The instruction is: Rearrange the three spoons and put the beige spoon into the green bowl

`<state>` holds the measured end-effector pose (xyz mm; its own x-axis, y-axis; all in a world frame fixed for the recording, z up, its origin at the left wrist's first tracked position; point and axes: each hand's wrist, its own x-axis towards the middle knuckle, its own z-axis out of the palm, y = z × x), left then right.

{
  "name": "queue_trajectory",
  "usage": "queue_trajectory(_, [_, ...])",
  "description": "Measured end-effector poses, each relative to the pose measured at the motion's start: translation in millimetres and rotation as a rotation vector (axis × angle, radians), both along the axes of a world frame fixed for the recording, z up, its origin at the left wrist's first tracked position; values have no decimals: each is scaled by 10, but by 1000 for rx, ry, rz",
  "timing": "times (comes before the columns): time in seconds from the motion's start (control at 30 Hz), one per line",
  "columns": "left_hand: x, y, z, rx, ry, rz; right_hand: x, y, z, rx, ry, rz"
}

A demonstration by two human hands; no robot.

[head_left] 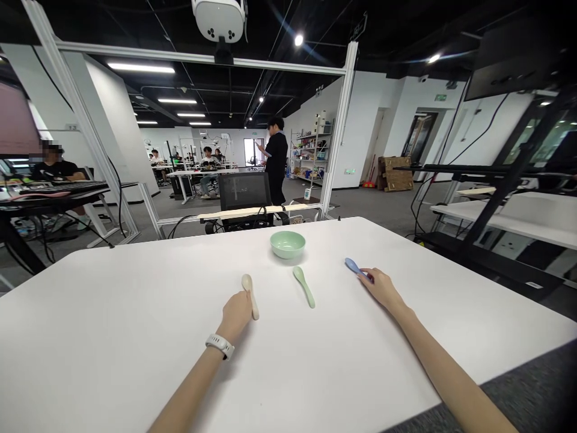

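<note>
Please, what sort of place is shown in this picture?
Probably an open-plan office or lab: I see a metal frame holding a white device, a mesh chair and a desk further back.

The bare left forearm (pixel 193 388) slants inward from the bottom of the view over the desk (pixel 112 337), its wrist (pixel 228 332) nearly straight and the left hand (pixel 235 316) back-up around mid-desk, fingers curled under so that their grip cannot be judged. The bare right forearm (pixel 442 361) crosses the desk's near edge towards its right corner and angles inward, the right hand (pixel 382 288) back-up, slightly closer to the far edge, thumb and bent fingers (pixel 369 272) drawn together in a pinch.
</note>
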<state>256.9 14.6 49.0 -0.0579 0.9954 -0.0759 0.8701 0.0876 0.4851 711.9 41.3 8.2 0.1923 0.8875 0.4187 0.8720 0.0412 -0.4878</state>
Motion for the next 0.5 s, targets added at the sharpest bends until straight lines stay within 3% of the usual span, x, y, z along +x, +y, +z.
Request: queue_trajectory(0.5, [-32,9,-19,-31,-15,-8,-21,-7,-13,19,13,-15])
